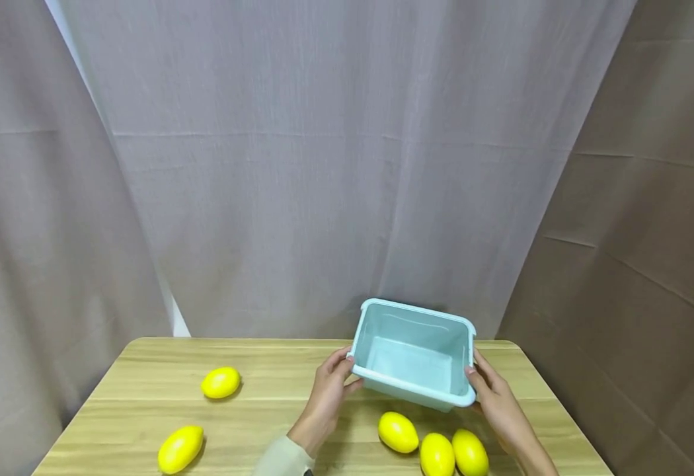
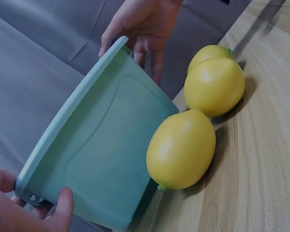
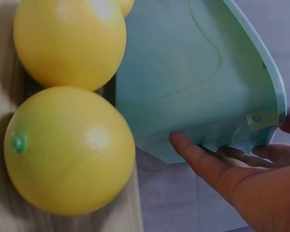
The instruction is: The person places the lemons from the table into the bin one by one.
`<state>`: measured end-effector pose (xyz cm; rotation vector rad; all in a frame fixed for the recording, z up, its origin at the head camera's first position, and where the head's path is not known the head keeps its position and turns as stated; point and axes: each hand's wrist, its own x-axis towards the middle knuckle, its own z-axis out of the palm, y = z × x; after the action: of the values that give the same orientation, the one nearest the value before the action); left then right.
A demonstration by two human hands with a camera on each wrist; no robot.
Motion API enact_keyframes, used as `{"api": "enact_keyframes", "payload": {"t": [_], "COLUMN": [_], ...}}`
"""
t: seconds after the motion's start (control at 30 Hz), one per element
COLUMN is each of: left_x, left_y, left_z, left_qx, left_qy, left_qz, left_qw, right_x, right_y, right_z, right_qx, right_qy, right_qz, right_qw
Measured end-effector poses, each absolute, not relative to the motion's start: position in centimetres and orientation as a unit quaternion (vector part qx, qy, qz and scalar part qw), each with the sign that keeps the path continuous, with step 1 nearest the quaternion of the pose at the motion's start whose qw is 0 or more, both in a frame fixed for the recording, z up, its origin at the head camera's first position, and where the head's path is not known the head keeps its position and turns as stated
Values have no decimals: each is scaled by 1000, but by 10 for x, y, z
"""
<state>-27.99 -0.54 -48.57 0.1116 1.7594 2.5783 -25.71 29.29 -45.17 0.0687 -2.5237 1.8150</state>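
Observation:
Both hands hold a light teal plastic bin (image 1: pixel 409 362), its inside bare and its opening tipped toward the head camera. My left hand (image 1: pixel 327 390) grips the left end, thumb at the rim and fingers spread along the outer wall. At the opposite end my right hand (image 1: pixel 498 395) has its thumb over the rim, and in the right wrist view its fingers (image 3: pixel 198 157) reach under the wall. Just in front of the bin lie three lemons: one on the left (image 1: pixel 398 432), a middle one (image 1: pixel 437 454) and a right one (image 1: pixel 470 453).
Two more lemons lie on the left of the wooden table (image 1: pixel 264 410), one farther back (image 1: pixel 221 383) and one nearer (image 1: pixel 181 449). A grey curtain (image 1: pixel 275 198) hangs behind the table, and a brownish one (image 1: pixel 638 264) along the right side.

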Motion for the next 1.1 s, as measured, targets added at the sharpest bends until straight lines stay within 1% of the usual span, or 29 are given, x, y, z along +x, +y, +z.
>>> {"api": "enact_keyframes", "payload": {"t": [0.17, 0.4, 0.57, 0.83, 1.1], "left_x": [-277, -272, -270, -264, -259], "left_y": [-9, -18, -25, -38, -45], "left_z": [-485, -488, -487, -491, -496], "left_qx": [32, 44, 46, 37, 20], "left_qy": [567, 569, 573, 568, 560], "left_qz": [823, 821, 818, 822, 828], "left_qw": [-4, -4, -20, -11, -21], "right_x": [-260, -262, -267, -270, -272], "right_y": [287, 281, 273, 261, 250], "right_z": [-449, -449, -444, -443, -447], "right_qx": [29, 35, 38, 50, 51], "right_qy": [-812, -806, -805, -802, -798], "right_qz": [583, 591, 592, 595, 600], "right_qw": [13, 11, 3, 1, -1]}}
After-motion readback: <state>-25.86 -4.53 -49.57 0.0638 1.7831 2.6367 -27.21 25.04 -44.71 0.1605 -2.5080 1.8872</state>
